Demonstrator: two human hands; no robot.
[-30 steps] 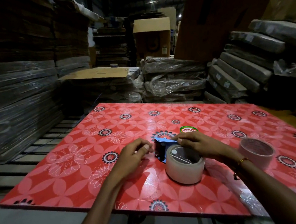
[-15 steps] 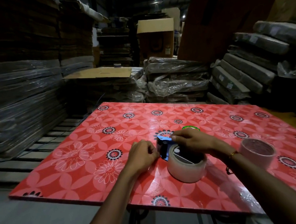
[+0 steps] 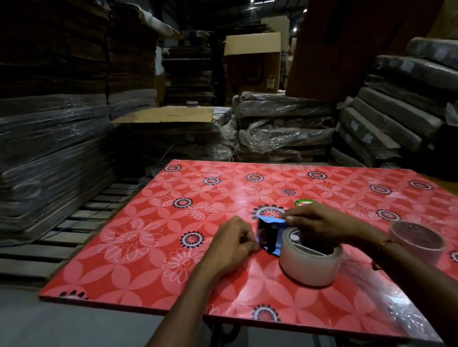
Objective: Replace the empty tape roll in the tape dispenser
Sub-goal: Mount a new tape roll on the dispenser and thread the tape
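Table (image 3: 151, 253), red floral top, carries everything. Full clear tape roll (image 3: 310, 263) lies flat near my right forearm, seated on the blue tape dispenser (image 3: 270, 232); second, spent-looking roll (image 3: 417, 242) sits apart to the right. My read: threading step, new roll mounted, loose end needs pulling through the cutter mouth next. Right hand (image 3: 321, 224) lies curled over the dispenser top, clamping it down. Left hand (image 3: 229, 247) is closed, fingertips pinched at the dispenser's front edge, probably on the tape end, too small to confirm.
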